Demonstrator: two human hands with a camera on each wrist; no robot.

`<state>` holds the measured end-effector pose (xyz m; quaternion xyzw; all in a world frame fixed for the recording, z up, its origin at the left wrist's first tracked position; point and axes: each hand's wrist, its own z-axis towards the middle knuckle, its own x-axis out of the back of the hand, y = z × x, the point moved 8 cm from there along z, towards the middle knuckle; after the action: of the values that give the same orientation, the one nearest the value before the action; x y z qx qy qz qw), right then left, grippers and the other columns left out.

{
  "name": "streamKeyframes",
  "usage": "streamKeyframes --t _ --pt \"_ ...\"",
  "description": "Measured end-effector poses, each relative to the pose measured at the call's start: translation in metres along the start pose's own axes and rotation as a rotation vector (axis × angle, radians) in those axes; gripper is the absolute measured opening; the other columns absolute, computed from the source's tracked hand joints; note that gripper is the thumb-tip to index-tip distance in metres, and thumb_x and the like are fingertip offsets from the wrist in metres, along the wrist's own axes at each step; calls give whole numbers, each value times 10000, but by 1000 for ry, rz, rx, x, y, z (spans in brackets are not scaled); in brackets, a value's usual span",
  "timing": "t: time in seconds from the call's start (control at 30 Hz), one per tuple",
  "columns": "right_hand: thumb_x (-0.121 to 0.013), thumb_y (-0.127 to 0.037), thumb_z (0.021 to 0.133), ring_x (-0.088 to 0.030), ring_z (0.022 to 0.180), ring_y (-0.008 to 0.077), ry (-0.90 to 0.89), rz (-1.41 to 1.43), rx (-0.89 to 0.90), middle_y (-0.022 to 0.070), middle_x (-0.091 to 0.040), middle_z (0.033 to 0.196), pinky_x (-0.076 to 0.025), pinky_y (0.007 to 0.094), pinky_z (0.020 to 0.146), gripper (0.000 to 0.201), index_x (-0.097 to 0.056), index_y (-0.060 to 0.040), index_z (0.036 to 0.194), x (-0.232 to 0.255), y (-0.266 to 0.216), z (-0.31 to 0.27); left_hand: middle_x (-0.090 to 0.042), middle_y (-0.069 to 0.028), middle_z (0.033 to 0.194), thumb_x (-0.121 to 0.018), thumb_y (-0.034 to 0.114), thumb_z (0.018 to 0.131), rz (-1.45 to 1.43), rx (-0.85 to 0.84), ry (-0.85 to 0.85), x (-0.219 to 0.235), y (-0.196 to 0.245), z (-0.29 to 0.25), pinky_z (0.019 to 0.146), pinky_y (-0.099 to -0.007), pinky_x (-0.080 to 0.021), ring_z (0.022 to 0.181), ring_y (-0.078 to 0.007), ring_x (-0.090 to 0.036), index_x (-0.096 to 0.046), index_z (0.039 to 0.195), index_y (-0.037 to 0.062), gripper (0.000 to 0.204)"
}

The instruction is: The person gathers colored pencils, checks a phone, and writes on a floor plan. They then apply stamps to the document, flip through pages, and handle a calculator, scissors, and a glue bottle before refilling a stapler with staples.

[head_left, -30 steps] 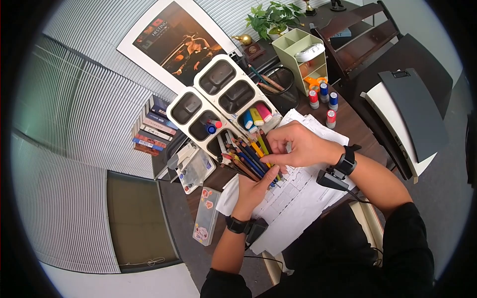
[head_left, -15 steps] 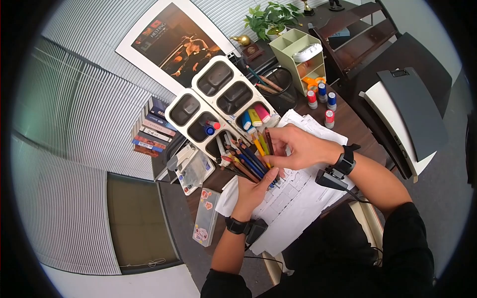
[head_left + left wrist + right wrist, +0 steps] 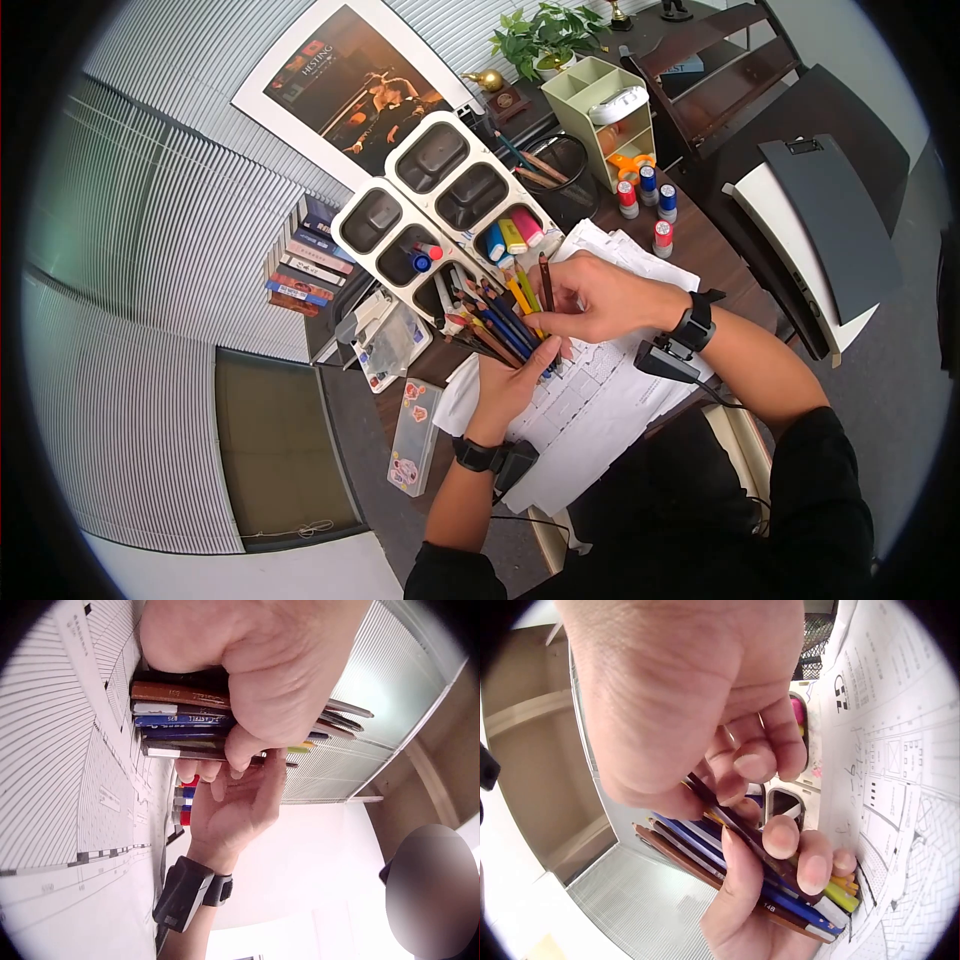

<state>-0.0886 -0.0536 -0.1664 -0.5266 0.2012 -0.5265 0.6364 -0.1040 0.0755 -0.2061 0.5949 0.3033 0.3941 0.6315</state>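
Note:
A bundle of coloured pencils [image 3: 497, 318] stands slanted over the printed sheets, in front of the cream organizer. My left hand [image 3: 508, 390] grips it low down, thumb across the front. Blue, brown and yellow-green barrels show between its fingers [image 3: 781, 838] in the right wrist view. My right hand [image 3: 612, 297] is at the bundle's right side, pinching a dark brown pencil [image 3: 739, 829] between thumb and fingers. That pencil's tip points up beside the yellow and green ones. In the left wrist view, the pencils' lower ends [image 3: 154, 720] are close over the paper.
The cream organizer [image 3: 462, 232] has dark compartments with highlighters [image 3: 513, 236] and markers [image 3: 422, 260]. Printed sheets [image 3: 600, 400] lie under the hands. A clear pencil case [image 3: 413, 435] lies left, a mesh pen cup [image 3: 572, 190] behind, several red and blue capped bottles [image 3: 663, 238] right.
The right hand has shifted slightly at the bundle's right side. A dark brown pencil has come into view in its fingers and now stands more upright. The left hand keeps its grip.

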Motion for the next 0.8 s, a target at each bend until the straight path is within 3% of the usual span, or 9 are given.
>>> streamKeyframes --t 0.1,0.4,0.7,0.8 --pt "-732 -204 920 -550 432 141 7 -21 2 74 -588 525 -383 286 432 245 -619 -14 815 1 -3 0 -686 -76 901 -629 92 991 -9 10 -13 2 -5 -1 753 -265 -521 844 -140 -655 -590 1128 -11 176" --pt "-712 -202 931 -596 471 179 33 -71 -16 108 -610 571 -418 302 451 245 -634 23 873 1 8 1 -683 -88 919 -647 89 977 -74 -12 13 0 -2 0 754 -285 -531 834 -156 -660 -572 1162 -10 223" --pt "-685 -174 932 -539 457 183 92 -58 61 104 -595 586 -399 312 447 222 -618 31 878 7 -6 2 -668 -99 942 -626 70 985 -76 5 8 1 -4 0 769 -299 -534 857 -175 -662 -539 1210 -24 259" --pt "-676 -245 959 -599 499 214 -5 -110 -31 130 -611 597 -436 341 474 315 -581 40 863 5 -9 2 -669 -98 938 -617 69 991 -69 1 -8 1 -4 -1 762 -294 -531 853 -172 -662 -545 1205 -22 243"
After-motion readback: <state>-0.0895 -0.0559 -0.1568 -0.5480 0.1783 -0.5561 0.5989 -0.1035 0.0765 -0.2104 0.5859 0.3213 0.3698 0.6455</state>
